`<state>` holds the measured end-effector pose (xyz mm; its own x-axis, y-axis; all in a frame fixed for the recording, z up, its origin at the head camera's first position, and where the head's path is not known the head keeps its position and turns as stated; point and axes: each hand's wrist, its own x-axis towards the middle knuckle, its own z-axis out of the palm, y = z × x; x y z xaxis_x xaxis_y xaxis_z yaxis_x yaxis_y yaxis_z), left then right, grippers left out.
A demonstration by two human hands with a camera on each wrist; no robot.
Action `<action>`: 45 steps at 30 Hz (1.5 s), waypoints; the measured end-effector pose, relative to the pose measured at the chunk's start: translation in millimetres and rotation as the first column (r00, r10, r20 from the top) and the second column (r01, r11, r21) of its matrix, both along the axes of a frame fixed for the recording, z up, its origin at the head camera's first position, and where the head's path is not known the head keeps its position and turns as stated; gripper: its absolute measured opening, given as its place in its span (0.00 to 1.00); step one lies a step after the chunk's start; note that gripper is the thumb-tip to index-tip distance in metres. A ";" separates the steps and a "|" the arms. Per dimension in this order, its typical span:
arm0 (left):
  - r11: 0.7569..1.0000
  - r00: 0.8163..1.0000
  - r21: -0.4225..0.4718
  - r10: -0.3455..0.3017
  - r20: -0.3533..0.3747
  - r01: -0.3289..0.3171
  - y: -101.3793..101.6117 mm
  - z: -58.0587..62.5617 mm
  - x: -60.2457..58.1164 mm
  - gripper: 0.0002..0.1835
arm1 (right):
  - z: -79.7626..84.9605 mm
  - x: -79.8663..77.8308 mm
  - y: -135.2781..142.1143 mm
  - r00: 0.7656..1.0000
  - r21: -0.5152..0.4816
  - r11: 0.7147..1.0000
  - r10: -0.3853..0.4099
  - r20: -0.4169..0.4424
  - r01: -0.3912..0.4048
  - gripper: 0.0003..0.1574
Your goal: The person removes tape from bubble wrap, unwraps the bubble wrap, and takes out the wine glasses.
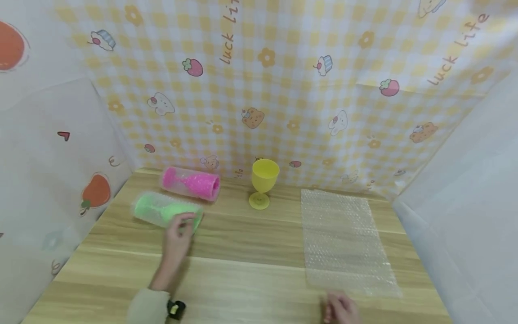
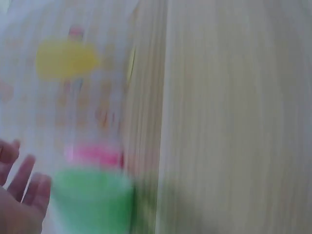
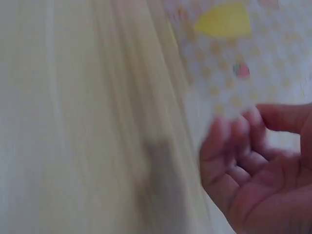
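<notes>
A green goblet rolled in bubble wrap (image 1: 155, 209) lies on its side at the left of the table. My left hand (image 1: 180, 230) is over its right end, fingers loosely bent. In the left wrist view these fingers (image 2: 36, 187) are spread beside the blurred green roll (image 2: 92, 200), holding nothing. Behind it lies a pink goblet wrapped the same way (image 1: 190, 182). A yellow goblet (image 1: 265, 176), unwrapped, stands upright at the back middle. My right hand (image 1: 341, 308) is at the front right, near the lower edge of a flat bubble wrap sheet (image 1: 344, 238); its fingers curl loosely around nothing.
The wooden table (image 1: 251, 270) ends against a checked cloth backdrop (image 1: 279, 99). White sheets stand as side walls at the left (image 1: 44, 157) and right (image 1: 469, 202). A black band (image 1: 176, 309) is on my left wrist.
</notes>
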<state>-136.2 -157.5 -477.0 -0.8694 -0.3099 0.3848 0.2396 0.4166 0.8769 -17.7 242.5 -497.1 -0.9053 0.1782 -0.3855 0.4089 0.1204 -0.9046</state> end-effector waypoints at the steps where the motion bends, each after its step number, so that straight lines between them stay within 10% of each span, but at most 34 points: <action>1: 0.997 0.997 0.019 0.075 -0.004 -0.075 -13.3 2.5 0.1 0.09 | 1.9 -5.6 -11.5 0.993 -0.031 0.993 0.117 -0.031 -0.118 0.19; 4: 0.965 0.965 0.050 0.257 0.043 -0.259 -50.2 7.0 -1.8 0.10 | 7.6 -22.9 -49.1 0.893 -0.057 0.898 0.426 -0.143 -0.437 0.23; 7: 0.934 0.924 0.061 0.338 0.181 -0.353 -81.6 7.3 -6.7 0.15 | 11.6 -38.5 -93.7 0.805 -0.084 0.809 0.558 -0.200 -0.581 0.24; 14: 0.958 0.878 0.153 0.149 0.455 -0.242 -128.0 -1.3 -15.4 0.33 | 10.6 -74.1 -194.6 0.757 -0.185 0.736 0.612 -0.229 -0.651 0.31; 21: 0.978 0.851 0.133 0.071 0.521 -0.163 -130.0 -5.5 -14.2 0.32 | 5.6 -95.6 -255.7 0.727 -0.280 0.671 0.633 -0.267 -0.687 0.41; 33: 0.995 0.854 0.056 0.036 0.520 -0.076 -104.4 -3.7 -1.4 0.29 | 9.3 -103.1 -252.9 0.753 -0.209 0.725 0.610 -0.248 -0.656 0.39; 45: 0.978 0.847 -0.072 -0.133 0.515 0.198 -34.2 -2.7 36.1 0.23 | 18.8 -81.5 -180.8 0.879 -0.049 0.893 0.429 -0.208 -0.447 0.23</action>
